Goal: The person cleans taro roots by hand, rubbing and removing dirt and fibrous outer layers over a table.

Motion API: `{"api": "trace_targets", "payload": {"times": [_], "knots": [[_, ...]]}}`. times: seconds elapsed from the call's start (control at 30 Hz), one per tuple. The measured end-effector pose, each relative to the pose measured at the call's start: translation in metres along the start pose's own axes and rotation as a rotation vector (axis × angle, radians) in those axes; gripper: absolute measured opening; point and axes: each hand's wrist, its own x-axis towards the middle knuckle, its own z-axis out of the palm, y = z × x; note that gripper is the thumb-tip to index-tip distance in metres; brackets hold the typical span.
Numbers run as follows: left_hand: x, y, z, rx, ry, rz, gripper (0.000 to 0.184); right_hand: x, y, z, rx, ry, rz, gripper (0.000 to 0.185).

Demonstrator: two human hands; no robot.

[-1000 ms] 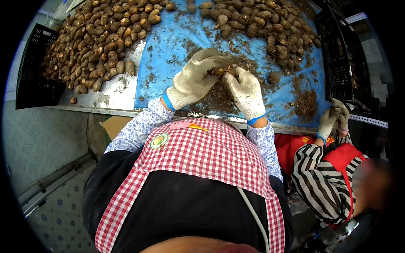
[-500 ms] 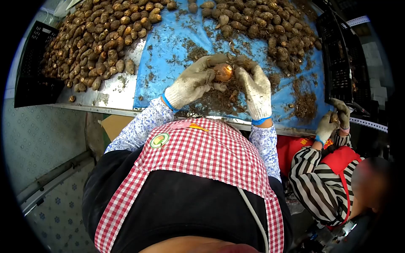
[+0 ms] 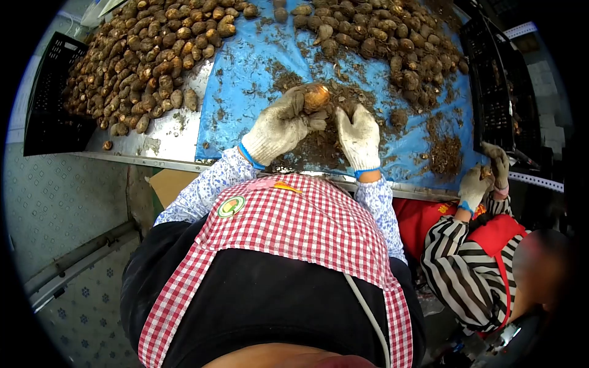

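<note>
My left hand [image 3: 281, 126], in a dirty white glove, is closed on a brown root tuber [image 3: 316, 97] with an orange, peeled-looking patch. To its right is my right hand [image 3: 359, 136], also gloved, apart from the tuber. Its thumb and fingers point up over brown debris [image 3: 319, 147]; the fingertips are dark against the scraps, and whether they hold anything is unclear. Both hands are over the blue sheet [image 3: 239, 92]. A pile of tubers [image 3: 150, 55] lies to the left, and another pile [image 3: 392, 37] at the back right.
Black crates stand at the left [image 3: 52, 98] and right [image 3: 491, 80] ends of the table. At the right, a co-worker [image 3: 469, 264] in striped sleeves holds both gloved hands close together near the table edge. A lone tuber [image 3: 399, 117] lies right of my right hand.
The tuber has come into clear view and moved slightly up and left in my left hand. My right hand has drawn away from it, down and left since half a second ago.
</note>
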Motion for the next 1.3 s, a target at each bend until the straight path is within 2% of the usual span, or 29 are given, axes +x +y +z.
{"api": "trace_targets", "payload": {"times": [0.07,0.1,0.17,0.2,0.23,0.27,0.33,0.4,0.43,0.53,0.63,0.73,0.77,0.8,0.87,0.9,0.97,1.0,1.03,1.13,1.17,1.27,1.3], "knots": [[-0.001,-0.006,0.012,0.356,0.139,0.138,0.043,-0.005,0.008,0.005,0.164,0.018,-0.059,0.032],[0.001,-0.008,0.018,0.535,0.201,0.201,0.043,-0.006,0.008,0.005,0.162,0.058,-0.163,0.036],[0.001,-0.009,0.03,0.536,0.195,0.175,0.041,-0.003,0.009,0.009,0.304,-0.17,-0.004,0.037],[0.001,-0.01,0.033,0.536,0.192,0.161,0.041,-0.001,-0.013,-0.004,0.253,-0.249,0.065,0.036],[0.002,-0.01,0.032,0.787,0.127,0.254,0.04,0.0,-0.035,-0.017,0.196,-0.331,0.13,0.035],[0.002,-0.01,0.028,1.038,0.059,0.351,0.039,-0.002,-0.03,-0.013,0.308,-0.297,0.081,0.035],[0.001,-0.007,0.029,1.25,0.038,0.382,0.037,-0.005,-0.017,0.001,0.534,-0.234,-0.021,0.034],[-0.004,-0.001,0.037,1.172,0.131,0.246,0.039,-0.004,-0.026,-0.006,0.339,-0.301,-0.033,0.031],[-0.001,0.006,0.004,1.74,-0.063,0.501,0.04,-0.004,-0.028,-0.009,0.277,-0.319,-0.056,0.03],[-0.002,-0.01,0.006,0.695,0.211,0.144,0.031,-0.004,-0.027,-0.008,0.106,-0.32,-0.151,0.029],[-0.001,-0.016,-0.002,0.458,0.418,0.095,0.03,-0.004,-0.03,-0.013,0.0,-0.398,-0.179,0.026],[0.012,-0.008,-0.001,-0.222,0.575,0.011,0.033,-0.012,-0.036,-0.022,0.361,-0.461,-0.271,0.024],[0.013,-0.008,-0.008,-0.07,0.537,0.042,0.034,-0.014,-0.036,-0.022,0.364,-0.506,-0.324,0.02],[0.013,-0.008,-0.012,0.08,0.507,0.078,0.035,-0.013,-0.039,-0.023,0.278,-0.521,-0.199,0.019],[0.014,0.002,-0.015,-0.316,0.443,-0.004,0.035,-0.009,-0.051,-0.03,0.105,-0.54,0.049,0.019],[0.014,0.002,-0.013,-0.315,0.438,0.001,0.035,-0.015,-0.015,-0.003,0.373,-0.318,-0.007,0.017],[0.011,-0.002,-0.009,-0.19,0.376,0.012,0.037,-0.008,-0.003,0.005,0.435,-0.174,-0.026,0.025],[0.009,-0.003,-0.008,-0.128,0.349,0.016,0.038,-0.007,-0.003,0.001,0.197,-0.118,-0.087,0.029],[0.005,-0.005,-0.016,-0.115,0.258,0.014,0.038,-0.006,-0.007,-0.002,0.239,-0.099,-0.085,0.037],[-0.008,-0.015,0.026,1.365,0.181,0.225,0.038,0.005,-0.033,-0.016,0.001,-0.167,-0.039,0.038],[-0.002,-0.015,-0.007,0.627,0.106,0.135,0.039,0.006,-0.037,-0.015,-0.018,-0.183,-0.051,0.036],[-0.002,-0.009,0.005,0.59,0.21,0.042,0.039,0.005,-0.033,-0.006,0.101,-0.208,-0.168,0.031],[-0.001,-0.008,-0.012,0.465,0.206,0.018,0.041,0.004,-0.037,-0.008,0.119,-0.251,-0.152,0.029]]}}
